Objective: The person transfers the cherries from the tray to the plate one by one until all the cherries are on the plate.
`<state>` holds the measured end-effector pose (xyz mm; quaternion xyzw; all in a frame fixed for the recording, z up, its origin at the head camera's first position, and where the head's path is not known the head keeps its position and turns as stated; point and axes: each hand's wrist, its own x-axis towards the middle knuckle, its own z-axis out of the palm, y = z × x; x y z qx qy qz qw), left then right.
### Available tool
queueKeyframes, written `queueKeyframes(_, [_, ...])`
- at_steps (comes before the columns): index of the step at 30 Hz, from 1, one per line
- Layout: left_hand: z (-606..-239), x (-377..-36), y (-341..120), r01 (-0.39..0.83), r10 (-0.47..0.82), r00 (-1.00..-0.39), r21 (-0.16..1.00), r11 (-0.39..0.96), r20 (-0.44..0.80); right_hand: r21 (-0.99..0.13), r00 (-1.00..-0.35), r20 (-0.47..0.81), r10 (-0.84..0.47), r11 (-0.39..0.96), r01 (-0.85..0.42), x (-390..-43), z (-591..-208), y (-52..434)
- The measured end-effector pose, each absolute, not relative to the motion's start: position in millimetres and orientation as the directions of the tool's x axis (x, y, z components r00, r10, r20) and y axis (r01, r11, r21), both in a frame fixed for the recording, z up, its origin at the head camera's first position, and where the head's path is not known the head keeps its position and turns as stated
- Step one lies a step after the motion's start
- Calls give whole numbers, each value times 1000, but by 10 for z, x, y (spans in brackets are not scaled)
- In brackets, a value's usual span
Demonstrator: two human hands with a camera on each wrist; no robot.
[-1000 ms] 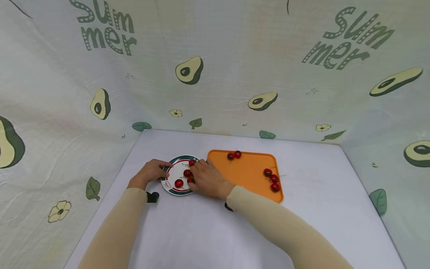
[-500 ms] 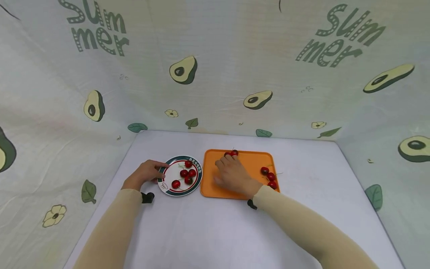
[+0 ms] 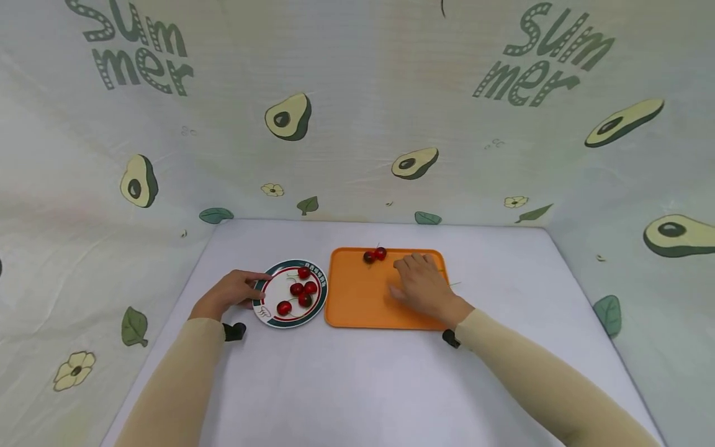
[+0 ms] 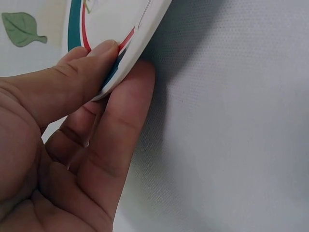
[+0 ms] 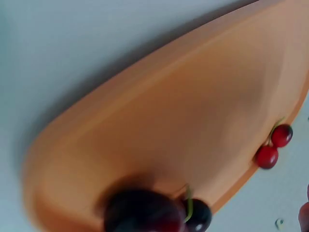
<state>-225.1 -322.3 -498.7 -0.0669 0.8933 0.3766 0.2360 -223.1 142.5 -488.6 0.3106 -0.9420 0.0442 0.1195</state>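
In the left wrist view my left hand (image 4: 91, 121) pinches the rim of a round plate (image 4: 113, 79), thumb on top and fingers underneath. The plate is white with a green and red border and bears several red cherries (image 3: 296, 288). My right hand (image 3: 426, 287) is over the right part of an orange tray (image 3: 357, 298), fingers relaxed and nothing held. Close below it in the right wrist view lie dark red cherries (image 5: 140, 212), which the hand hides in the head view. Two more cherries (image 5: 267, 157) with stems sit at the tray's far edge.
Both plate and tray stand on a white-covered table (image 3: 335, 385), side by side with a narrow gap. A cloth backdrop (image 3: 346, 124) printed with avocados and leaves rises behind the table and along its sides.
My right hand has left the plate and moved right across the tray to its right part. The left hand stays at the plate's rim. The head view has shifted slightly right.
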Motion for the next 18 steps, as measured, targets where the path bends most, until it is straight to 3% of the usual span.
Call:
queueKeyframes(12, [-5045, -2295, -3240, -350, 51, -864, 669, 655, -502, 64, -804, 279, -525, 845, -530, -2237, -4788, 1754])
queueKeyframes(18, [-5055, -2262, -3238, -353, 50, -863, 670, 653, -503, 43, -821, 291, -492, 864, -502, -2246, -4761, 1947])
